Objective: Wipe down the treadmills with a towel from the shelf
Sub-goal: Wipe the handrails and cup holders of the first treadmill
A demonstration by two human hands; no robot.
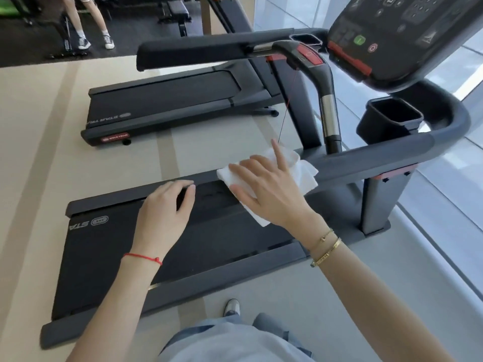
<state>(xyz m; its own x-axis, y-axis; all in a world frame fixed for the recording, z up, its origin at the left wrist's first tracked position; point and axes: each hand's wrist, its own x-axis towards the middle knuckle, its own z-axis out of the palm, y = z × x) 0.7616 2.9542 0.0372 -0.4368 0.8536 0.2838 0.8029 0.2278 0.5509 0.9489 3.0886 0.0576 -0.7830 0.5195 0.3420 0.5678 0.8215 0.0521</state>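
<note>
A white towel lies over the near end of the grey handrail of the closest treadmill. My right hand lies flat on the towel with spread fingers, pressing it against the rail. My left hand hovers left of it, above the black belt, fingers loosely bent and holding nothing. A second treadmill stands farther back. Its long handrail crosses the upper middle.
The console and a black cup holder sit at the upper right. Glass wall panels run along the right. A person's legs stand at the top left beside gym equipment. My shoe is on the beige floor.
</note>
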